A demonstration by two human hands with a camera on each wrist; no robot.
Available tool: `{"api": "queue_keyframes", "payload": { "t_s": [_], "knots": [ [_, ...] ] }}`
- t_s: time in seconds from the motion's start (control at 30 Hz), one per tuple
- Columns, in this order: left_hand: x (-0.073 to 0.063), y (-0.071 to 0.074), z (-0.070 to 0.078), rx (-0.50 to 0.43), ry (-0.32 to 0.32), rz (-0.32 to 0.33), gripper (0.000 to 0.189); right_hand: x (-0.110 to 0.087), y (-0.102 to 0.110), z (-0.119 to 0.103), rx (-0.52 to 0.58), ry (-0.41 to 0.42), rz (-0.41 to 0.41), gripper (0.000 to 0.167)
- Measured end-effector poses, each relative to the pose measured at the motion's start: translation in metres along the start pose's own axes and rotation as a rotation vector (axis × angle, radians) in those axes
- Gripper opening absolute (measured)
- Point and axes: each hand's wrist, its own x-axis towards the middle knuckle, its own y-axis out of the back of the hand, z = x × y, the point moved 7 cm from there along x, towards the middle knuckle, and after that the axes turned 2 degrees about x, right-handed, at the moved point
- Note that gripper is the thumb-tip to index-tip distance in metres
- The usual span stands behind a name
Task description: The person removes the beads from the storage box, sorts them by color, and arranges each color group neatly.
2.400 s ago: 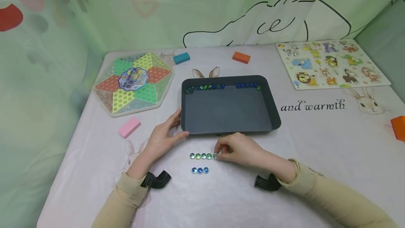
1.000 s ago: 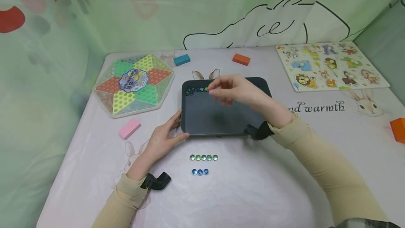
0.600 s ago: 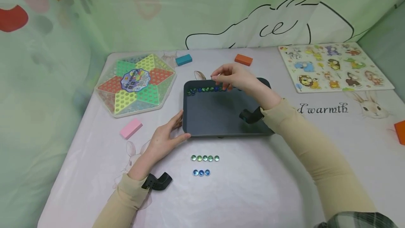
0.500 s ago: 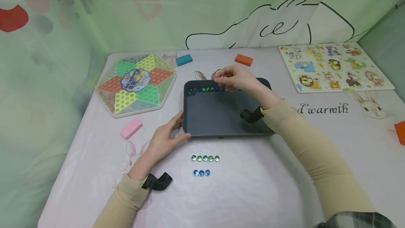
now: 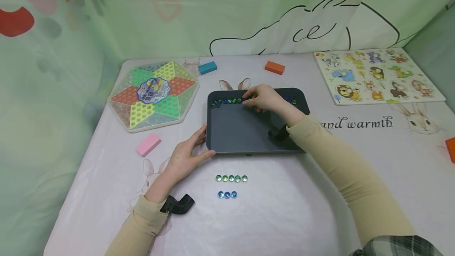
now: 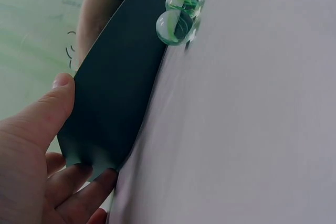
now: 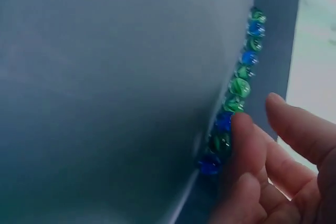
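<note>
Gripped the dark tray [image 5: 234, 131] at the near left corner with the left hand [image 5: 184, 158], thumb by the rim and fingers against the outer side. Held the right hand [image 5: 264, 97] inside the tray at the far wall, thumb and forefinger loosely apart beside the mixed row of green and blue marbles [image 7: 240, 87]. Could not tell touching from mere closeness at those fingertips. Noticed a smaller group of marbles [image 5: 292, 100] near the far right corner, partly hidden behind the right hand. On the white cloth [image 5: 270, 220] just before the tray, saw five green marbles [image 5: 232, 178] in a line and, nearer still, three blue marbles [image 5: 227, 195]. Left of the tray, found a pink block [image 5: 148, 144] and a hexagonal game board [image 5: 153, 94]. Beyond, spotted a blue block [image 5: 207, 67], an orange block [image 5: 275, 67] and, at right, an animal puzzle [image 5: 378, 76].
</note>
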Motion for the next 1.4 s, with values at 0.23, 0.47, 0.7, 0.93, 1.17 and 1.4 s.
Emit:
{"api": "queue_keyframes", "payload": {
  "t_s": [0.23,0.47,0.7,0.93,1.17,1.4],
  "knots": [
    [0.0,-0.002,0.002,-0.005,-0.005,-0.002,0.079,-0.002,-0.005,0.005,-0.075,-0.042,0.001,0.028],
    [0.0,-0.003,0.003,-0.002,-0.009,0.004,0.079,-0.001,-0.006,0.008,-0.092,-0.068,0.008,0.023],
    [-0.001,-0.003,0.003,0.002,-0.003,0.0,0.078,-0.007,0.004,-0.002,-0.076,-0.022,0.037,0.02],
    [0.0,-0.001,0.004,0.004,-0.003,0.004,0.078,-0.025,0.019,-0.021,-0.051,0.047,0.07,0.018],
    [0.002,0.0,0.003,0.01,-0.009,0.001,0.078,-0.059,0.027,-0.037,0.028,0.137,0.104,0.017],
    [0.001,0.002,0.002,0.003,-0.013,0.006,0.078,-0.095,0.012,-0.04,0.05,0.152,0.072,0.018]
  ]
}}
